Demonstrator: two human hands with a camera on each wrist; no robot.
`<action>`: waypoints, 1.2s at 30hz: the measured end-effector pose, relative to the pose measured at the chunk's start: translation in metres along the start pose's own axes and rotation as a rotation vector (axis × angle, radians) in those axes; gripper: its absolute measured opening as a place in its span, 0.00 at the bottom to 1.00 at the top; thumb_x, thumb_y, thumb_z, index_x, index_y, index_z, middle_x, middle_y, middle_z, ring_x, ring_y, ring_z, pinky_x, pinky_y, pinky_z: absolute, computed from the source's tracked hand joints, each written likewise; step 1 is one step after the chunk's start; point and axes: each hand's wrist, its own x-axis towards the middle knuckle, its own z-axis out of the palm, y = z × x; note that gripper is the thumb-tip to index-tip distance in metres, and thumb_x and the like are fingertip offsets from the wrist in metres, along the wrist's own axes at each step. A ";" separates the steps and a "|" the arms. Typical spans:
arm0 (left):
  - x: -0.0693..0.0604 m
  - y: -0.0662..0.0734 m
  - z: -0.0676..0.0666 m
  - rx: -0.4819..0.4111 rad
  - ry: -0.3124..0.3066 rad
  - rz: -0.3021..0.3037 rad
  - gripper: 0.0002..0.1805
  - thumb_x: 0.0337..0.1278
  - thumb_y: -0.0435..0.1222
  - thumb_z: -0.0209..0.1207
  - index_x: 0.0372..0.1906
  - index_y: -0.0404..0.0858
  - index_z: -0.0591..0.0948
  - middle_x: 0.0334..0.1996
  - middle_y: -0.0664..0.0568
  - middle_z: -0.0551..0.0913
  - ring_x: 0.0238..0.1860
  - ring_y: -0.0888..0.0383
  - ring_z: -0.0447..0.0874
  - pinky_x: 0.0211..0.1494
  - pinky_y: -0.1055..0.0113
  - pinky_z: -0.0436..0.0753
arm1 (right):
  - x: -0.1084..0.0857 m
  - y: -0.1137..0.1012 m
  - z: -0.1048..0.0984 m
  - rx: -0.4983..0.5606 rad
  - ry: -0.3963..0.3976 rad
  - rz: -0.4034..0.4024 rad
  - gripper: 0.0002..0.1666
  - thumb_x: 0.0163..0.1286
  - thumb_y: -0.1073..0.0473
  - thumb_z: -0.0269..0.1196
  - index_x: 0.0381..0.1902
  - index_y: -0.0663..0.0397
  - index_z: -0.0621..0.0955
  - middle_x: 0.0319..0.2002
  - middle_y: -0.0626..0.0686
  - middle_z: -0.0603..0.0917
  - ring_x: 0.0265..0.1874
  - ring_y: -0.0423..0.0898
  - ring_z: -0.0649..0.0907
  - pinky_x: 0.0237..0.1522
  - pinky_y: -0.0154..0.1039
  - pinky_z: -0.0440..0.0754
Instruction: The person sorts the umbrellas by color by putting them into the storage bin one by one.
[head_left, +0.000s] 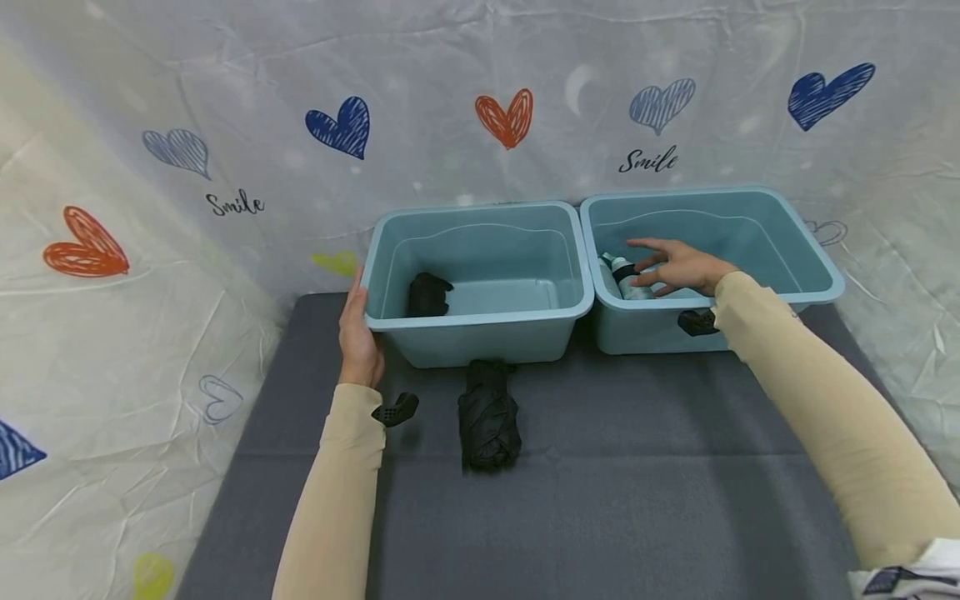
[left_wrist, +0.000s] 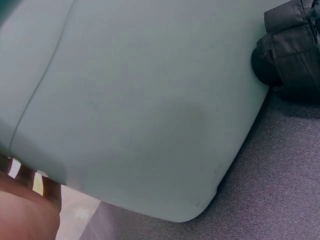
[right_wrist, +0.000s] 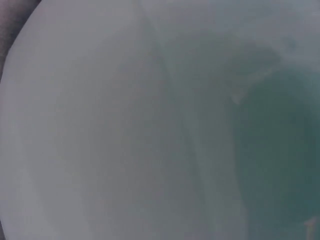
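Observation:
My left hand (head_left: 360, 343) rests along the left end of the left blue bin (head_left: 487, 333), fingers fairly straight against its outside; the left wrist view catches the fingers (left_wrist: 50, 192) at the bin's wall. Over the right blue bin (head_left: 660, 329), my right hand (head_left: 686, 268) reaches in with spread fingers. Just beneath and left of it lies a pale bottle (head_left: 622, 273) with a dark band, partly covered by the fingers; whether they touch cannot be told. A dark object (head_left: 428, 295) of unclear kind lies inside the left bin. The right wrist view is blurred, mostly bin wall.
What looks like a folded black umbrella (head_left: 489, 421) lies on the grey table (head_left: 600, 500) before the left bin, its round end close to the bin's front wall. The bins stand side by side against a heart-printed cloth (head_left: 427, 50).

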 end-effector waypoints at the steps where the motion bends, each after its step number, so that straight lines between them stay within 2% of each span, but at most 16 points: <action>1: 0.000 0.000 0.000 -0.001 0.000 -0.004 0.28 0.84 0.46 0.37 0.82 0.52 0.56 0.80 0.58 0.55 0.79 0.60 0.52 0.78 0.59 0.58 | -0.001 0.001 0.000 -0.012 0.020 -0.008 0.49 0.76 0.62 0.61 0.84 0.51 0.47 0.74 0.72 0.60 0.66 0.69 0.71 0.61 0.65 0.74; 8: -0.001 0.001 0.003 -0.011 -0.009 0.004 0.28 0.84 0.45 0.36 0.82 0.51 0.56 0.80 0.58 0.55 0.79 0.59 0.52 0.78 0.58 0.57 | -0.016 -0.008 0.001 -0.079 0.180 -0.090 0.43 0.76 0.60 0.62 0.82 0.51 0.56 0.68 0.69 0.70 0.60 0.68 0.77 0.61 0.61 0.76; 12: -0.001 0.002 0.003 -0.003 -0.005 0.003 0.27 0.84 0.45 0.36 0.82 0.52 0.56 0.80 0.58 0.56 0.78 0.60 0.52 0.78 0.58 0.57 | -0.032 -0.020 0.005 -0.075 0.230 -0.155 0.41 0.77 0.56 0.62 0.81 0.45 0.59 0.66 0.66 0.73 0.59 0.65 0.79 0.61 0.59 0.77; 17: 0.001 0.003 0.001 -0.003 -0.001 -0.002 0.28 0.84 0.45 0.36 0.82 0.51 0.55 0.80 0.58 0.55 0.79 0.60 0.52 0.78 0.57 0.56 | -0.050 -0.036 0.020 -0.107 0.271 -0.280 0.38 0.76 0.55 0.64 0.79 0.41 0.64 0.65 0.60 0.77 0.60 0.59 0.79 0.60 0.59 0.77; 23: 0.000 0.001 0.000 0.000 -0.002 -0.009 0.28 0.84 0.45 0.36 0.82 0.51 0.55 0.80 0.58 0.55 0.79 0.59 0.52 0.78 0.57 0.57 | -0.068 -0.048 0.049 -0.082 0.273 -0.378 0.36 0.74 0.55 0.66 0.77 0.39 0.68 0.63 0.55 0.77 0.59 0.52 0.79 0.60 0.56 0.77; 28: 0.000 0.000 -0.001 0.004 0.003 -0.019 0.28 0.84 0.45 0.36 0.82 0.52 0.55 0.80 0.59 0.55 0.79 0.60 0.52 0.78 0.58 0.57 | -0.079 -0.049 0.079 -0.027 0.271 -0.445 0.36 0.73 0.59 0.67 0.76 0.45 0.69 0.61 0.57 0.78 0.55 0.50 0.80 0.59 0.53 0.77; 33: 0.000 0.003 0.000 0.010 0.002 -0.025 0.28 0.84 0.44 0.35 0.82 0.50 0.54 0.80 0.57 0.55 0.79 0.59 0.52 0.78 0.56 0.57 | -0.080 -0.039 0.112 -0.018 0.229 -0.503 0.34 0.72 0.61 0.67 0.74 0.52 0.71 0.59 0.58 0.79 0.53 0.51 0.82 0.57 0.52 0.79; 36: -0.005 0.012 0.004 0.007 -0.006 -0.028 0.28 0.84 0.42 0.35 0.82 0.48 0.53 0.81 0.56 0.54 0.79 0.58 0.51 0.79 0.55 0.56 | -0.073 -0.029 0.136 -0.003 0.167 -0.504 0.31 0.72 0.61 0.67 0.71 0.53 0.74 0.57 0.58 0.80 0.51 0.50 0.82 0.54 0.50 0.81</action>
